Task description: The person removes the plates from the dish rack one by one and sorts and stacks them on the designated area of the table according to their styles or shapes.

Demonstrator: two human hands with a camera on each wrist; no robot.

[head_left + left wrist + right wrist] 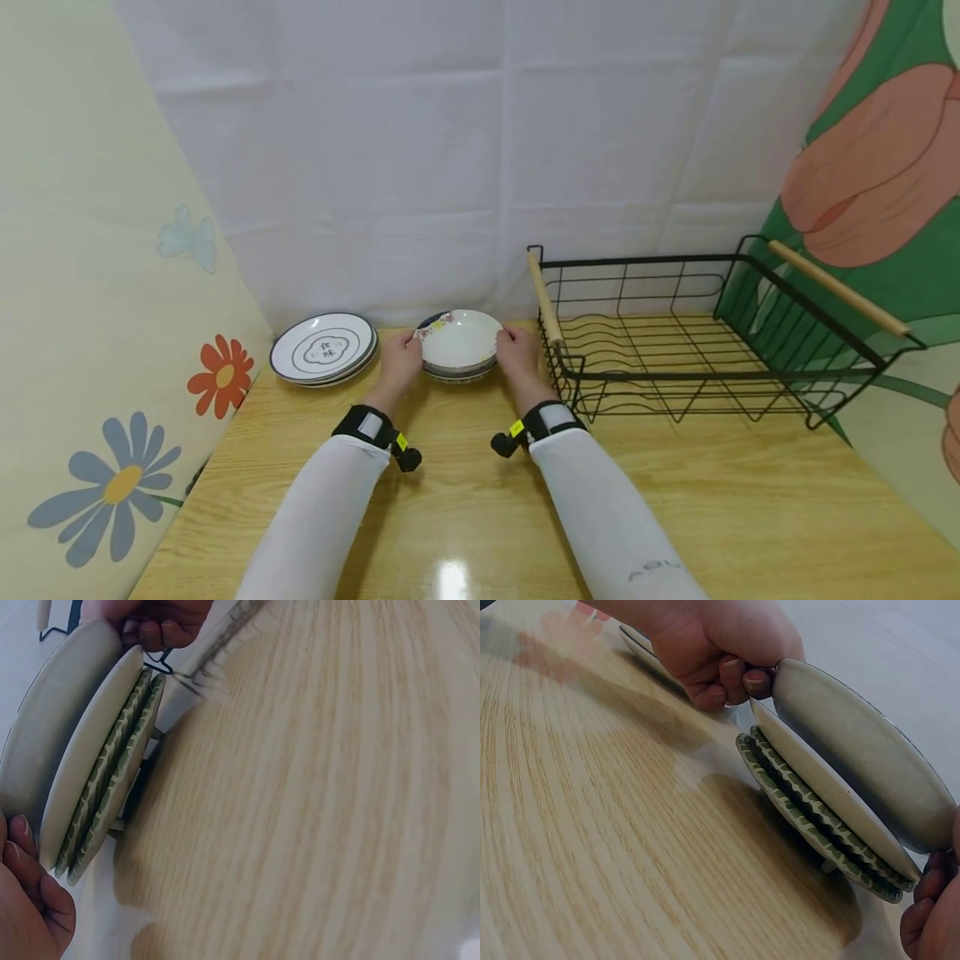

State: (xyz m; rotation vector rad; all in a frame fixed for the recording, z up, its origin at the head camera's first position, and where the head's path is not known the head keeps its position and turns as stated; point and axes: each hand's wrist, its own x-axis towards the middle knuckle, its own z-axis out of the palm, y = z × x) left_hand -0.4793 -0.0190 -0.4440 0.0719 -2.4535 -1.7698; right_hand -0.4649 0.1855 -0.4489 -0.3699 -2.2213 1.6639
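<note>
A white plate (461, 340) with a floral rim is pinched at its left edge by my left hand (401, 360) and at its right edge by my right hand (517, 354). Both hands have their fingers curled at its rim. Under it is a stack with another white plate (91, 757) and green-patterned plates (817, 817). The wrist views show a wedge-shaped gap between the held plate and that stack. Whether they still touch at the far side is hidden. Small feet show beneath the lowest plate in the left wrist view.
Left of the hands, a stack of white, dark-rimmed plates (324, 348) lies by the wall. To the right stands a black wire dish rack (705, 377) with wooden handles, close to my right hand. All rest on a wooden table (465, 500) against a white cloth (450, 167).
</note>
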